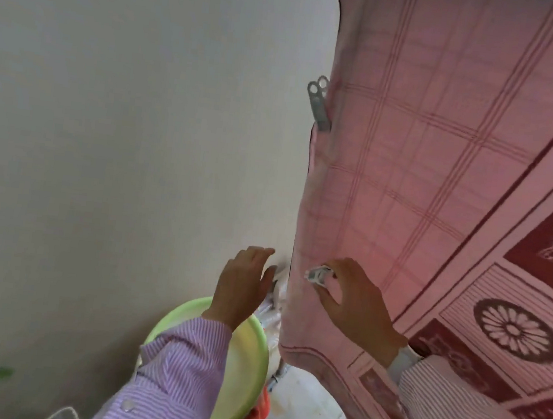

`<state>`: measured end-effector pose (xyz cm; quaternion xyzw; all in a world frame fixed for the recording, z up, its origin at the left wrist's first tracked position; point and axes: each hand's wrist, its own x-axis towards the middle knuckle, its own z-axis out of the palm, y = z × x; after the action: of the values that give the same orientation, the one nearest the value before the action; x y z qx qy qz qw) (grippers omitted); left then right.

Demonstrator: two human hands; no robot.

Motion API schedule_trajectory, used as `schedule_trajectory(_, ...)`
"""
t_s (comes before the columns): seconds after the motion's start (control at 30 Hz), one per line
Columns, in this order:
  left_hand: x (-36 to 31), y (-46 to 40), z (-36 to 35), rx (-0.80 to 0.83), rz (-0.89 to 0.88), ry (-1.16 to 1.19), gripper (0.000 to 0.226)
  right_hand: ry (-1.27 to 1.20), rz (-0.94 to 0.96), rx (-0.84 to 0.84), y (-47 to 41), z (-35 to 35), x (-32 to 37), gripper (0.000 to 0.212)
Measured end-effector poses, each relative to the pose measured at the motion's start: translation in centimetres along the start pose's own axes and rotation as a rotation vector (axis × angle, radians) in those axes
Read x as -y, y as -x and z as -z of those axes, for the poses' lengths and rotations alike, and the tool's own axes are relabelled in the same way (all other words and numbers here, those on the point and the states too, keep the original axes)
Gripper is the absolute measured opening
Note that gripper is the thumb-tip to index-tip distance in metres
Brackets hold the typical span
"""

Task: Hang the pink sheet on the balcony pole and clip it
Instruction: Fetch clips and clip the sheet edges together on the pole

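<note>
The right hand [357, 301] pinches a small white clip [319, 273] between thumb and fingers, against the sheet's left edge. The left hand [242, 281] hovers open and empty just beside that edge. The sheet [429, 157] already hangs, long axis running top to bottom. A metal clip [320, 102] grips the edge higher up, so clipping looks partly done. The pole is out of view.

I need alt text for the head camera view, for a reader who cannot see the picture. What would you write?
A person's right hand holds a small white clip against the edge of a hanging pink sheet, while the open left hand hovers beside it. A metal clip already grips the sheet's edge higher up; a green basin sits below by a pale wall.
</note>
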<state>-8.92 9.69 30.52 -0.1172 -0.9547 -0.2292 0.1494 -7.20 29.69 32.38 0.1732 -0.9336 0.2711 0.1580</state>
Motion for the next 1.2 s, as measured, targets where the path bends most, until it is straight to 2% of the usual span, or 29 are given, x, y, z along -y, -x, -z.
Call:
schedule_trajectory(0.1,0.7,-4.8,-1.7,0.018,-0.058,0.240,0.035,0.157,-0.006,-0.079,-2.0,0.0,0.3,0.026)
schedule_trajectory(0.2,1.4,-8.6,-2.8,0.068,-0.109,0.446,0.043,0.210,-0.062,-0.106,-3.3,-0.2,0.4,0.026)
schedule_trajectory(0.33,1.2,-12.3,-2.8,0.112,-0.057,0.752,0.054,0.249,-0.103,-0.073,-3.6,-0.2,0.5,0.023)
schedule_trajectory(0.4,0.8,-13.9,-2.1,0.216,-0.043,0.896,0.058,0.267,-0.124,-0.070,-4.1,0.2,0.6,0.022)
schedule_trajectory(0.43,0.6,-14.5,-1.9,0.303,-0.047,0.970,0.056,0.281,-0.132,-0.074,-4.3,0.3,0.6,0.023)
schedule_trajectory(0.5,0.1,-15.2,-1.5,0.455,-0.028,1.130,0.039,0.313,-0.134,-0.088,-4.6,0.4,0.6,0.023)
schedule_trajectory(0.57,-0.3,-15.2,-1.5,0.487,0.027,1.204,0.023,0.328,-0.131,-0.116,-4.9,0.5,0.7,0.022)
schedule_trajectory(0.8,0.6,-15.1,-2.1,0.404,0.221,1.334,0.011,0.340,-0.101,-0.235,-5.3,0.2,1.8,0.025)
schedule_trajectory(0.93,0.6,-14.7,-1.8,0.263,0.099,1.138,0.007,0.335,-0.033,-0.270,-6.0,0.3,2.8,0.027)
schedule_trajectory(1.13,0.2,-14.2,-2.1,-0.035,0.111,0.949,0.031,0.185,-0.057,-0.240,-7.6,2.1,4.2,0.030)
schedule_trajectory(1.2,-0.9,-13.0,-2.1,-0.114,0.086,0.902,0.019,0.174,-0.071,-0.216,-8.0,2.8,4.7,0.036)
